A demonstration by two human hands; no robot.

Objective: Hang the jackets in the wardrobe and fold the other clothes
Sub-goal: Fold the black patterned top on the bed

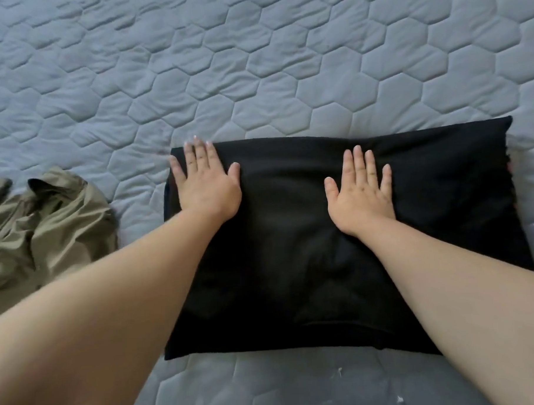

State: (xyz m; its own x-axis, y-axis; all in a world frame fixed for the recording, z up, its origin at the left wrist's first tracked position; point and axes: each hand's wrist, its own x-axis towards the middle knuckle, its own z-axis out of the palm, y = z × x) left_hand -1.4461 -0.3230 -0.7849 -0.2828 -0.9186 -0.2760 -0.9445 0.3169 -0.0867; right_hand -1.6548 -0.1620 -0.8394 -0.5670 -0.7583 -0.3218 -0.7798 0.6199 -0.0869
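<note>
On the bed's grey quilted cover (253, 65), a black garment (292, 247) lies folded into a neat rectangle. Left hand (207, 186) and right hand (361, 195) both press flat on it, fingers straight, gripping nothing. To its left, well apart, an olive jacket (43, 230) lies crumpled. Judging by this, the fold looks nearly finished; the jacket remains unhung, and no wardrobe shows.

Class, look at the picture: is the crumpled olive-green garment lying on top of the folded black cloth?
No, the crumpled olive-green garment lies apart on the grey quilted bedcover, left of the folded black cloth.
</note>
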